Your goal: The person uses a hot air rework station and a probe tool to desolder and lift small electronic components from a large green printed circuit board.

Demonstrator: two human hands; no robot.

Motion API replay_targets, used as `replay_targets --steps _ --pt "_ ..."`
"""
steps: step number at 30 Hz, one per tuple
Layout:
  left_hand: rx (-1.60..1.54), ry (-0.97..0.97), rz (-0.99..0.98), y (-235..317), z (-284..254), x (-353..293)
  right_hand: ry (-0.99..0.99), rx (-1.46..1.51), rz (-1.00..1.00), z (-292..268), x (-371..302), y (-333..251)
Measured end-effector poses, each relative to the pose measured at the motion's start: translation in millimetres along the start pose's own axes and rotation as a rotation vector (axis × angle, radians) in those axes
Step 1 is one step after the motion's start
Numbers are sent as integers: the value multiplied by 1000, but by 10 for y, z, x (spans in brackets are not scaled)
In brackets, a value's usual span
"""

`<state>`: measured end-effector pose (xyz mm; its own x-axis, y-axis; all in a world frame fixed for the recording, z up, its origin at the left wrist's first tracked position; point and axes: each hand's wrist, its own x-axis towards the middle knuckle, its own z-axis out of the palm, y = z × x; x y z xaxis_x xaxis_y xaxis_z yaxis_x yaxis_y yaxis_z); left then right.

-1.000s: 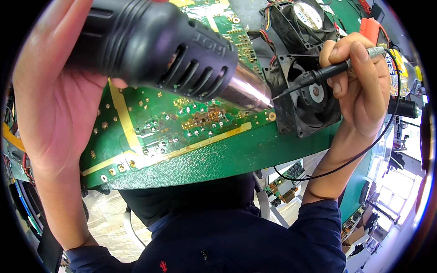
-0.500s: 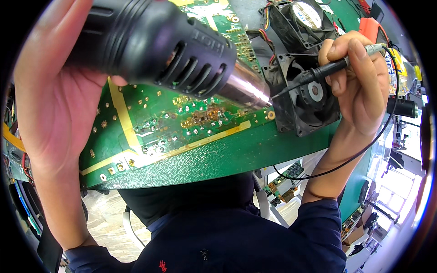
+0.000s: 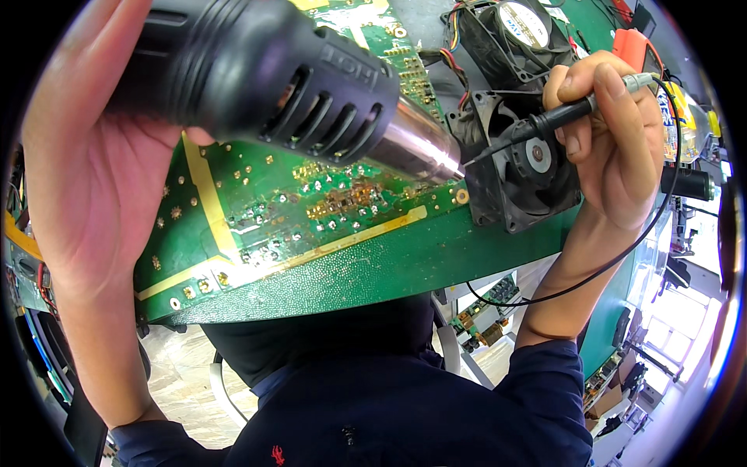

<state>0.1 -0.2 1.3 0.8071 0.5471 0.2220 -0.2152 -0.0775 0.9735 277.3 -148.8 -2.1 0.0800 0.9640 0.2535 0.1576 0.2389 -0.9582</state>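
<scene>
My left hand [image 3: 97, 179] is wrapped round the black body of a heat gun [image 3: 222, 74], whose metal nozzle slants down to the right. Beneath it lies a green circuit board [image 3: 257, 175] with yellow strips and many solder points. A slim black soldering iron [image 3: 568, 117] is pinched in the fingers of my right hand [image 3: 618, 148], its cable looping down past my wrist. Its thin tip meets the nozzle's end in the picture; whether they touch I cannot tell. Behind the iron, a square black cooling fan [image 3: 537, 183] stands at the board's right end.
A second black fan [image 3: 521, 35] with coloured wires lies farther back. The green bench mat [image 3: 373, 280] curves along the front edge. An orange-handled tool [image 3: 630, 48] and a yellow package [image 3: 681, 117] sit at the right. Below the bench edge is another circuit board [image 3: 486, 315].
The heat gun and my left hand have shifted very slightly left. My right hand and the soldering iron stay almost still.
</scene>
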Motion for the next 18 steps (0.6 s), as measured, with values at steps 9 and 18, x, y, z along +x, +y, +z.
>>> replay_targets --steps 9,18 --pt "-4 -1 3 -6 1 -2 3 -9 -12 -2 -1 3" --pt "30 -20 3 0 -11 3 14 -8 -10 3 4 5"
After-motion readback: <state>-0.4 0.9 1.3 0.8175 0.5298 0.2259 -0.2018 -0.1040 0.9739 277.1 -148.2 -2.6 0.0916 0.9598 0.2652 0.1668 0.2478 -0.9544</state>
